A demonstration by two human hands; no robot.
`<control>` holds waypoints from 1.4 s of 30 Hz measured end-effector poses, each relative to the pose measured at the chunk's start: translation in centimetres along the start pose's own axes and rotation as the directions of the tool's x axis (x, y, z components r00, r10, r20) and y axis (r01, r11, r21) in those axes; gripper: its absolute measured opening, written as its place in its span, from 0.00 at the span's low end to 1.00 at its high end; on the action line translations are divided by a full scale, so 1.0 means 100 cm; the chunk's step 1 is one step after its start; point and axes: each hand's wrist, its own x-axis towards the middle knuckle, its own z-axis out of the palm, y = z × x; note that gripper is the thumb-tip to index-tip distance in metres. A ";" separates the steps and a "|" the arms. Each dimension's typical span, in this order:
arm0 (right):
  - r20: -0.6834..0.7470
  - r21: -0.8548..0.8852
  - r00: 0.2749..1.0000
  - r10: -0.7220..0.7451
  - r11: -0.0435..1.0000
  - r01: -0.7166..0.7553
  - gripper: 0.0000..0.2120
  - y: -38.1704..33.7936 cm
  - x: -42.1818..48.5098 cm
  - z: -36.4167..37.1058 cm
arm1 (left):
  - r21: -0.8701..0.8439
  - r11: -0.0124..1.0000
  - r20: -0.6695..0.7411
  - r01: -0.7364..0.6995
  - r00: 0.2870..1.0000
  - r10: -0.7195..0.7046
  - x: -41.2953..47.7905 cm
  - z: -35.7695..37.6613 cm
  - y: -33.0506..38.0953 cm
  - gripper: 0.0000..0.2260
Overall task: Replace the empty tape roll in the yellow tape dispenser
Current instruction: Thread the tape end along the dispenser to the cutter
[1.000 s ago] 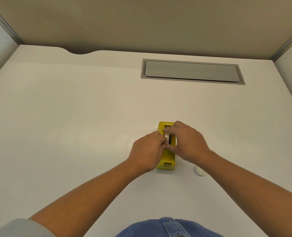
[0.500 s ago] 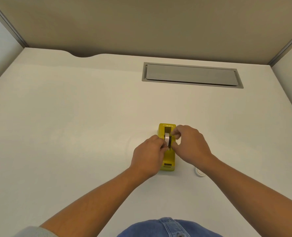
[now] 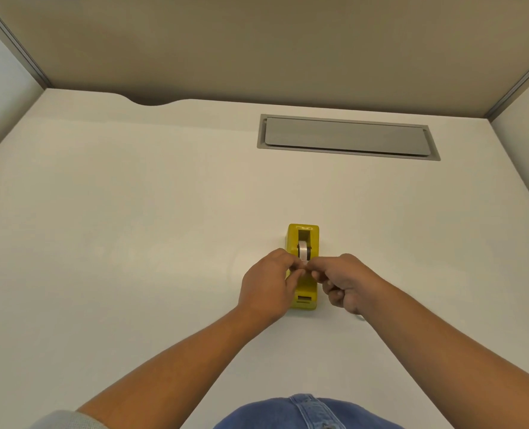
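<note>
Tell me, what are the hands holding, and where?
Both hands, left and right, pinch at the near side of the tape roll in the yellow dispenser, seemingly its loose end; the strip itself is hidden.

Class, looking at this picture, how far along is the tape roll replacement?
Done: a tape roll sits in the yellow tape dispenser. In hand: the left hand and right hand pinch together just below the roll, apparently at the tape's end. Left: probably drawing the tape to the cutter end.
</note>
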 end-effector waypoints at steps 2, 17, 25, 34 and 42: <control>-0.022 -0.007 1.000 -0.002 1.000 0.002 0.08 0.001 0.002 0.002 | 0.002 1.000 0.025 0.006 1.000 -0.006 0.000 0.002 -0.002 0.07; -0.071 -0.124 0.991 -0.113 0.987 0.104 0.09 0.001 -0.001 0.003 | 0.121 0.969 0.148 -0.218 0.969 0.199 0.022 -0.022 -0.008 0.24; -0.067 -0.097 0.991 -0.112 0.990 0.106 0.07 -0.001 -0.002 0.007 | 0.317 0.922 0.204 -0.223 0.965 0.163 0.014 -0.009 -0.014 0.51; -0.064 -0.096 0.988 -0.139 0.987 0.132 0.10 0.010 -0.013 0.012 | 0.357 0.917 0.156 -0.180 0.979 0.132 0.010 -0.007 -0.009 0.50; -0.098 -0.212 0.964 -0.248 0.951 0.223 0.08 0.045 -0.027 0.009 | 0.419 0.890 0.111 -0.180 0.983 0.147 0.007 -0.005 -0.006 0.49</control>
